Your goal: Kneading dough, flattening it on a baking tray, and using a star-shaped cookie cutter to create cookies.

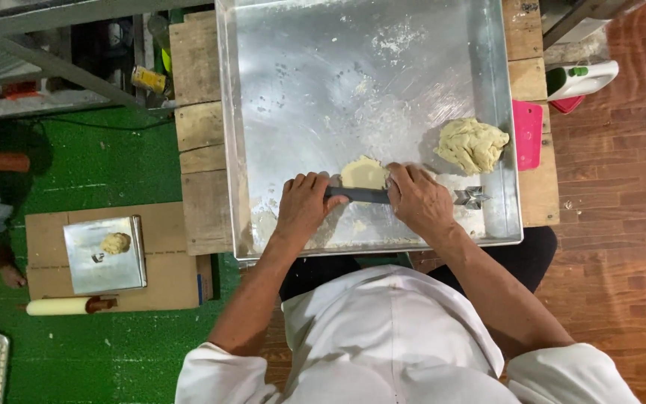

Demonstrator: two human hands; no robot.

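Centrally, the left hand (304,203) and right hand (418,198) each clasp an end of a dark rolling pin (358,195) over flattened dough (363,173) in the metal tray (300,90).

One view only — a camera that looks straight down from above the person's head, far enough up to take in the shoulders, both arms and the floor on either side. The left hand (302,203) and right hand (418,198) sit just below the middle of the picture; the metal tray (315,82) stretches away beyond the grip toward the top edge — the wooden table (202,135) shows around it.
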